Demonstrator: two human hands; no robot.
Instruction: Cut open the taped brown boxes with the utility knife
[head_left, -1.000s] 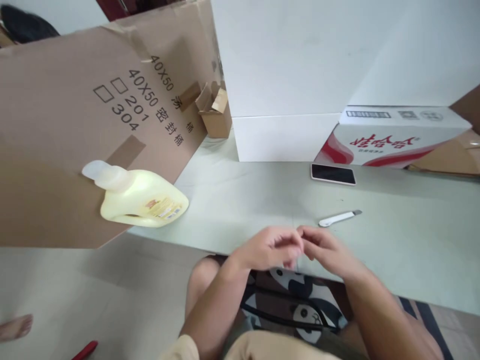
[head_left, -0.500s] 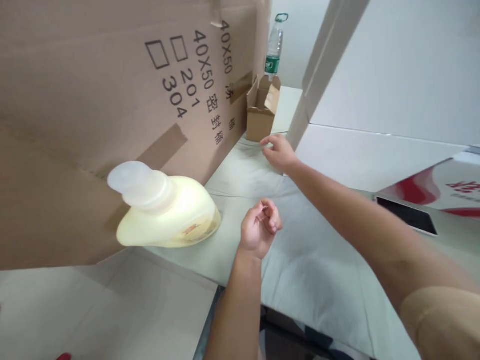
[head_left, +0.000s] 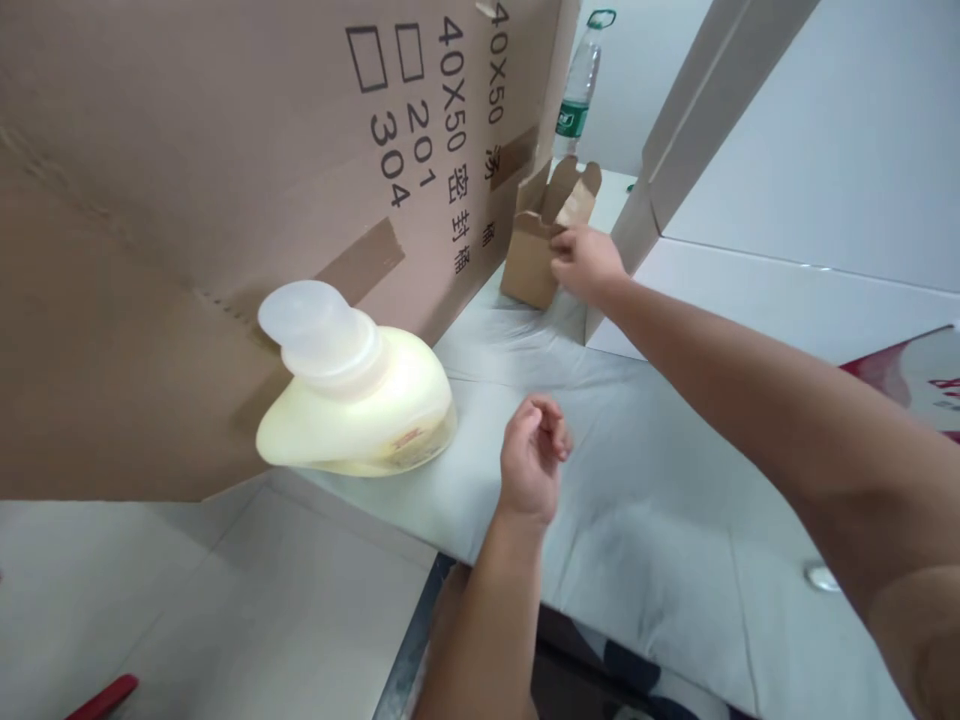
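My right hand [head_left: 585, 262] is stretched far forward and grips the side of a small open brown carton [head_left: 534, 245] that stands at the back of the white table [head_left: 645, 520]. My left hand [head_left: 532, 455] hovers over the table near its front edge, fingers curled loosely with nothing in them. A pale yellow jug with a white cap [head_left: 352, 400] lies on its side at the table's left corner, just left of my left hand.
A large brown cardboard box printed "40X50" [head_left: 225, 200] leans along the left. A water bottle [head_left: 579, 85] stands behind the small carton. White boxes [head_left: 810, 200] fill the right, with a red-and-white carton [head_left: 930, 375] at the edge. A red object [head_left: 101, 697] lies on the floor.
My right hand reached forward from in front of my body and took hold of the small carton. My left hand stayed near the table's front edge. The view swung left and closer.
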